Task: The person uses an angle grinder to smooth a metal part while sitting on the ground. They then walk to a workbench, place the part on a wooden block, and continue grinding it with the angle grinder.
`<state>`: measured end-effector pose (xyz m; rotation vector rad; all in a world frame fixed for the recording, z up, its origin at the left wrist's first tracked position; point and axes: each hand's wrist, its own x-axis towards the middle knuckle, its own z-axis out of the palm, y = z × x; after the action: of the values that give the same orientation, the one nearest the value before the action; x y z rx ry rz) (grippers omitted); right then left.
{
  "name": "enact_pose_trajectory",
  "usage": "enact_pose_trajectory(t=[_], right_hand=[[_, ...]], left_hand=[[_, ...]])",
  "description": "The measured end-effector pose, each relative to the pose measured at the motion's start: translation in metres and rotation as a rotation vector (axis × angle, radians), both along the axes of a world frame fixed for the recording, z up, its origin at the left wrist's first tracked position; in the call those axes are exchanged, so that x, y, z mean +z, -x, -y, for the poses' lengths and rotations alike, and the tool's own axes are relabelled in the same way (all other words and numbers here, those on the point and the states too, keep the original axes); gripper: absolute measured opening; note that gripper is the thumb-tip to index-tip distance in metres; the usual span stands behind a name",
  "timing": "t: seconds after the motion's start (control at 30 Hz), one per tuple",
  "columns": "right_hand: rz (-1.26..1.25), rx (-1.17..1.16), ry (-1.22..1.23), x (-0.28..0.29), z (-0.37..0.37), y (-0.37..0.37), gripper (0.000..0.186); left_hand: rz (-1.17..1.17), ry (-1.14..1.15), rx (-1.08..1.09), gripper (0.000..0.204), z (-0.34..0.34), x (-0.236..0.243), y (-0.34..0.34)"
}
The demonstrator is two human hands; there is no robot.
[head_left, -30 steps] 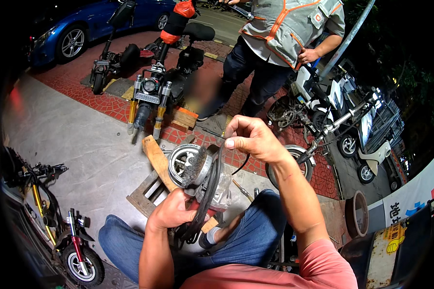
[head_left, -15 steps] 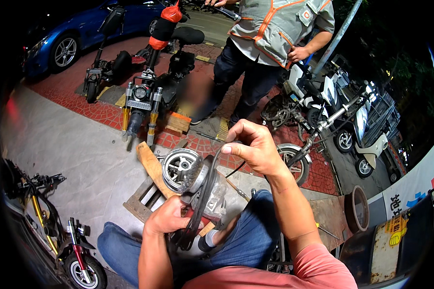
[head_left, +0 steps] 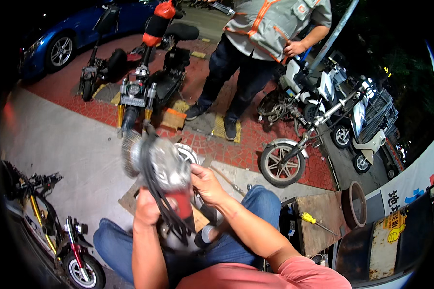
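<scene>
An angle grinder point(head_left: 181, 204) with a red body, a silver head and a wire brush wheel point(head_left: 131, 155) is raised over my lap, its brush toward the far left. My left hand point(head_left: 147, 208) is closed round its left side. On the other side my right hand point(head_left: 208, 185) grips it near the silver head, its fingertips partly hidden. A black power cord point(head_left: 155, 180) hangs in loops along the tool. Behind it shows part of a small spoked wheel point(head_left: 187, 153). The tool is slightly blurred.
A person in a grey vest point(head_left: 260, 29) stands ahead. An electric scooter point(head_left: 135, 91) is ahead left and a bike wheel point(head_left: 282, 163) ahead right. At my right a yellow screwdriver point(head_left: 313, 220) lies on a wooden board point(head_left: 323, 241). A red-forked scooter point(head_left: 77, 245) stands left.
My right hand has come down from pinching the raised cord to the grinder's side. The grinder has been lifted forward and turned, its brush swinging to the left.
</scene>
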<state>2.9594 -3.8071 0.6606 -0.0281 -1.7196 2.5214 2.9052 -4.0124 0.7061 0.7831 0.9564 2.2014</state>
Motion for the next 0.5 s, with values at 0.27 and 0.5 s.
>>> enact_pose_trajectory(t=[0.27, 0.5], right_hand=[[0.012, -0.024, -0.839, -0.066, 0.061, -0.032, 0.021], [-0.037, 0.103, -1.278, -0.028, 0.057, -0.039, 0.019]], left_hand=[[0.103, 0.021, 0.609, 0.049, 0.027, -0.01, 0.027], [0.199, 0.08, 0.686, 0.033, 0.038, -0.025, 0.035]])
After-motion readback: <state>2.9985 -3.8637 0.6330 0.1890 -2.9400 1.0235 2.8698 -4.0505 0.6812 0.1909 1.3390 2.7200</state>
